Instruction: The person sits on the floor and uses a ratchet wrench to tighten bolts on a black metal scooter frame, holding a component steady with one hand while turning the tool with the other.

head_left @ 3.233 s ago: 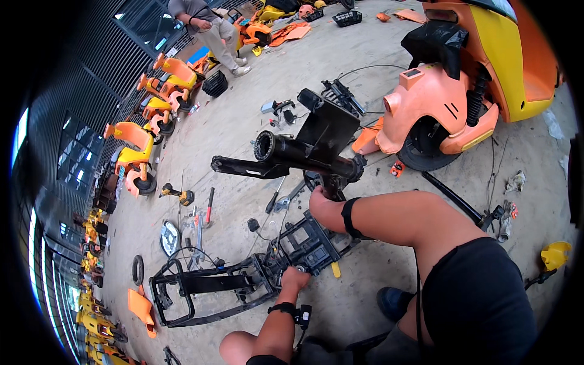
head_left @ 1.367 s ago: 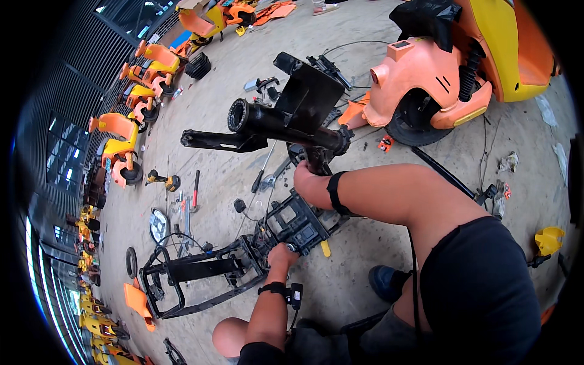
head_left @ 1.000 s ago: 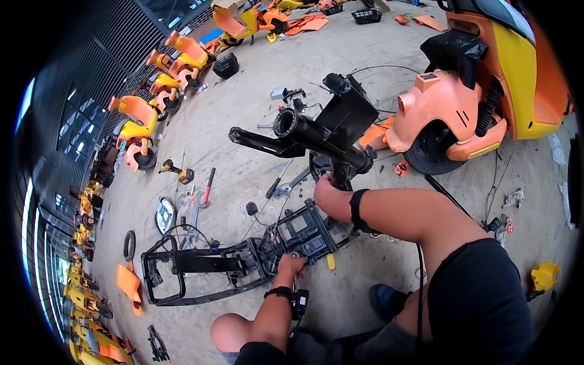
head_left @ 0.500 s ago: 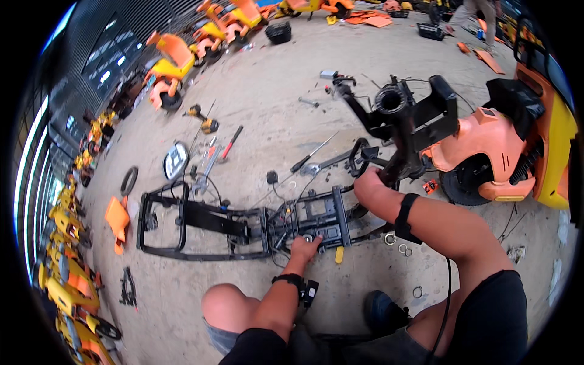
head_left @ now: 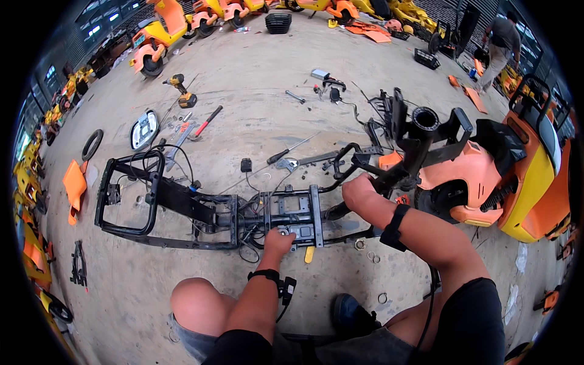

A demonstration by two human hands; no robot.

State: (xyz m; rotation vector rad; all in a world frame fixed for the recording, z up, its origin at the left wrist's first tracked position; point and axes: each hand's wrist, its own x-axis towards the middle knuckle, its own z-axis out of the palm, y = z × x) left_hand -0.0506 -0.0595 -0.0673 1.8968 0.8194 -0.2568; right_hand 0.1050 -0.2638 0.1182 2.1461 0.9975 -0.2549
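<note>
A bare black scooter frame (head_left: 207, 244) lies across the floor in front of me, its looped tube end at the left. At its right end the steering head tube (head_left: 425, 118) stands raised, its round opening facing up. My right hand (head_left: 360, 193) is closed round a tube near that end, and the fingers' far side is hidden. On the near middle part of the frame, my left hand (head_left: 278, 242) has its fingers bent over the near rail, beside a flat metal plate (head_left: 305, 233). Thin cables (head_left: 249, 243) run next to the left hand.
Beyond the frame lie a screwdriver (head_left: 278, 156), an adjustable wrench (head_left: 288, 163), a red-handled tool (head_left: 208, 121) and a yellow-black cordless drill (head_left: 181, 91). Metal rings (head_left: 373, 258) lie near my foot. An orange-yellow scooter (head_left: 480, 176) stands close at right; a person (head_left: 502, 45) is farther back.
The frame's raised steering end has swung right, uncovering dark parts on the floor behind it. My view has shifted too. Both hands stay on the frame.
</note>
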